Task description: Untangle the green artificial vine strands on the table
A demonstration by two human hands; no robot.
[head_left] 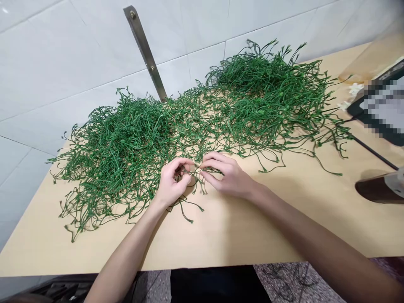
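Observation:
Thin green stems, looking like plastic artificial plant stems with small forked tips, lie tangled in a left heap [126, 134] and a right heap [261, 88]. At the front edge of the tangle, my left hand [172, 181] has its fingers curled and pinched on a green stem [197, 169]. My right hand [229, 174] meets it from the right, thumb and fingers pinching the same spot. The fingertips nearly touch, and they partly hide the held piece. A few loose stems [186, 206] stick out below my left hand onto the tabletop.
The light wood table [268, 235] runs along a white tiled wall [78, 54] with a metal bracket [147, 52]. At the right are a dark cup [378, 187], a black-framed device [356, 107] partly pixelated, a black cable [375, 151] and small white pieces [356, 88].

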